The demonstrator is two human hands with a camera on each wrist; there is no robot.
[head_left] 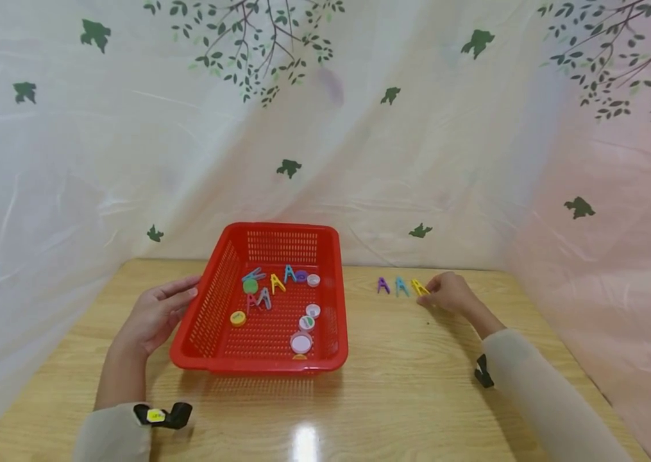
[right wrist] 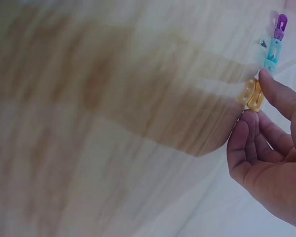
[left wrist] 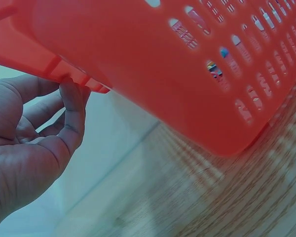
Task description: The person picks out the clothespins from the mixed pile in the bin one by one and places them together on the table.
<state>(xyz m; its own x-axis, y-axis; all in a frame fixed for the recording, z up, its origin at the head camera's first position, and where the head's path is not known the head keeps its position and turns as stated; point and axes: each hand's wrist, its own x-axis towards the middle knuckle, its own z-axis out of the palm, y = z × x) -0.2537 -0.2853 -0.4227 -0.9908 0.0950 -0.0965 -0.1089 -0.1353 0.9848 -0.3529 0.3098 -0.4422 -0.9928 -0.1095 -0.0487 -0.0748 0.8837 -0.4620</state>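
Left hand grips the red basket by its rim; right hand pinches a yellow clip — print on the yellow cap and wrist label is illegible.

No text is legible. Head view: marks on the yellow label, lower left, and yellow cap, left of centre, are unreadable.

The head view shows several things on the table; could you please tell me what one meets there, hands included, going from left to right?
Left hand, red basket, purple clip, light-blue clip, yellow clip, right hand.
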